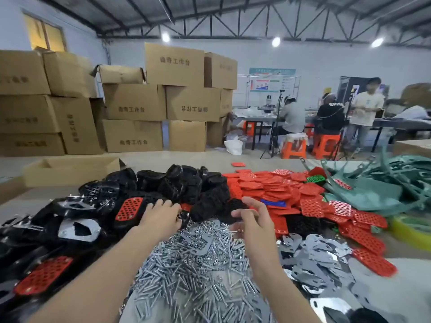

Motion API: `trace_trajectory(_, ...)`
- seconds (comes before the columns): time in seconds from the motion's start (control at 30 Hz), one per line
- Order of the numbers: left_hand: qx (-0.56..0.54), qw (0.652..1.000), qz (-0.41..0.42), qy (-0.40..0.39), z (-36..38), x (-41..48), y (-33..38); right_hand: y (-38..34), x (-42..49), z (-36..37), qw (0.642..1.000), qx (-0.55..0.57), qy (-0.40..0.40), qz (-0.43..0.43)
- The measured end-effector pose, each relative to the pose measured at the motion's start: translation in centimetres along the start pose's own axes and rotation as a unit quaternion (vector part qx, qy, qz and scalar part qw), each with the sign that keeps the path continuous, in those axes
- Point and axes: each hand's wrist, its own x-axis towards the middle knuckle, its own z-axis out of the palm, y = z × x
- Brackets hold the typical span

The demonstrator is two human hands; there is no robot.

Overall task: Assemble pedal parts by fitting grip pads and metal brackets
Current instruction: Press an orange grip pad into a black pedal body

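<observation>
1. Reaching forward, we are laying our left hand point(161, 215) on the near edge of the black pedal bodies point(177, 183). Its fingers are dipping among dark pieces, and we cannot tell whether they are gripping one.
2. We are hovering our right hand point(251, 220) just above the heap of screws point(186, 276), thumb raised and fingers loosely curled, with nothing plainly in it.
3. Both bare forearms are stretching up from the bottom edge and converging toward the middle of the worktop point(28, 201).
4. Finished pedals point(128, 208) with red pads fitted are lying to our left, some showing a metal plate on the back, so we are judging a batch as done.
5. Much is waiting. The loose red grip pads point(268, 190) are spilling beyond the right hand, and the metal brackets point(314, 257) are lying just right of the screws. We are judging this as the start of another pedal.
6. Farther out, green parts point(373, 194) are piling at the right, and cardboard boxes point(133, 106) are standing behind.
</observation>
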Motion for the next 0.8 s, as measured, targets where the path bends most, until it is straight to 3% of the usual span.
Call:
trace_trajectory(0.13, 0.102, 0.994, 0.020, -0.026, 2.8, 2.5, 1.0, 0.9, 2.8, -0.5, 1.000, 0.013, 0.015, 0.018)
trace_trajectory(0.4, 0.165, 0.983, 0.027, 0.081, 3.0, 3.1, 2.0, 3.0, 3.5, -2.0, 0.996, 0.036, 0.000, 0.079)
trace_trajectory(0.47, 0.136, 0.984, -0.009, 0.115, 1.3, 2.2, 1.7, 3.2, 3.2, -2.4, 0.994, 0.044, -0.018, 0.101)
trace_trajectory(0.57, -0.037, 0.969, -0.026, 0.242, -1.1, 1.0, 1.4, 3.4, 2.7, -2.3, 0.984, 0.078, -0.059, 0.146)
trace_trajectory(0.67, -0.120, 0.924, 0.079, 0.354, -3.1, -0.7, 3.9, 3.6, 2.4, -2.1, 0.961, 0.153, -0.098, 0.209)
trace_trajectory(0.8, -0.008, 0.848, 0.334, 0.412, -2.4, -3.8, 8.1, 3.7, 2.7, -2.7, 0.927, 0.259, -0.132, 0.236)
